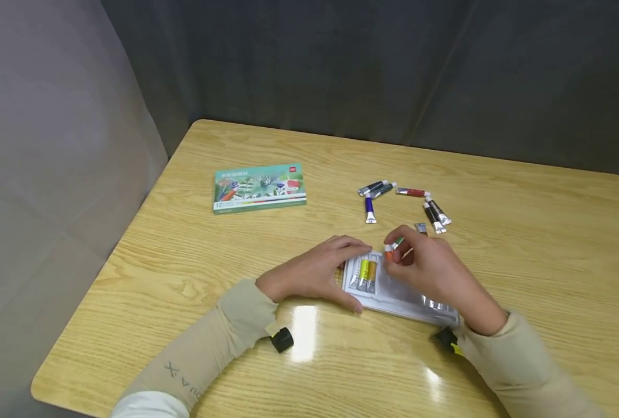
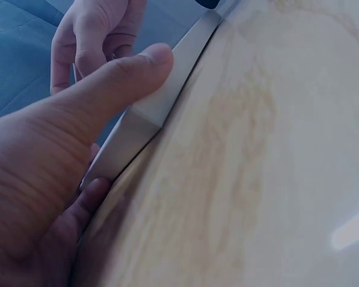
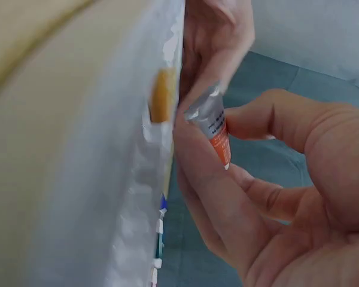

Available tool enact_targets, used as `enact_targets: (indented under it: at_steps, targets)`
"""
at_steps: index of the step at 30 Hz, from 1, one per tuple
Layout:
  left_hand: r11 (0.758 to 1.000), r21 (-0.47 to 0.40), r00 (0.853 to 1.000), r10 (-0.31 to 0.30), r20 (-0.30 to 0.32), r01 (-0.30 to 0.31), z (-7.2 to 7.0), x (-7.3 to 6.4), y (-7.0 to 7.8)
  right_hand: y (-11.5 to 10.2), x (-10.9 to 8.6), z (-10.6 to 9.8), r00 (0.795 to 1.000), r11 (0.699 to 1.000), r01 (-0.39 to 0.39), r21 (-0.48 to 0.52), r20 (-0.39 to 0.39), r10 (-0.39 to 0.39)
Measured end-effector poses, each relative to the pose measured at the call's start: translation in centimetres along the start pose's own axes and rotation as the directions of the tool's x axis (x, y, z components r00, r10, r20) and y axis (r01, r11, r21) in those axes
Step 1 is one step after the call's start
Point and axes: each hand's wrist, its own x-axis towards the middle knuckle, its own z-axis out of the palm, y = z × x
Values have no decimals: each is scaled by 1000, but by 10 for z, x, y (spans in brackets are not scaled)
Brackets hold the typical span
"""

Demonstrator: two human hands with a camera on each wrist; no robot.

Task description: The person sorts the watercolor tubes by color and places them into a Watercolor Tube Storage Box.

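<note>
My right hand (image 1: 426,261) is over a clear plastic tray (image 1: 393,303), pinching a small orange paint tube (image 3: 221,143) between thumb and fingers. In the right wrist view the tube's silver crimped end points up. A green tube (image 1: 397,242) shows beside these fingers; whether it is held cannot be told. My left hand (image 1: 322,270) grips the tray's left end, thumb at the near edge and fingers at the far one. Side by side in the tray's left part lie a whitish tube (image 1: 355,278), a yellow tube (image 1: 364,270) and an ochre tube (image 1: 372,270). Silver tube ends (image 1: 434,305) show under my right wrist.
Beyond the tray lie several loose tubes, among them a blue tube (image 1: 369,209), a red tube (image 1: 412,192) and a black tube (image 1: 433,217). A green paint box (image 1: 259,188) lies at the back left of the wooden table (image 1: 168,261). Dark curtain hangs behind.
</note>
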Motion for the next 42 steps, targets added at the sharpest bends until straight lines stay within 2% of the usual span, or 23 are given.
enact_targets:
  at_steps: [10,17,30,42]
  targets:
    - [1000,4,1000,-4,-3,5,0,-1,-1,-4,1,17,1000,1000,-10,-11,14,10]
    - [1000,-1,1000,1,-8,-1,1,-1,-1,-8,1,20,999,998,-31,-60,-23,30]
    - [1000,2,1000,5,-1,-5,1,0,-1,-12,-4,22,998,995,-27,-101,-61,21]
    - [1000,-5,1000,4,0,-4,1,1,-2,-14,-7,23,994,984,53,-172,-86,-68]
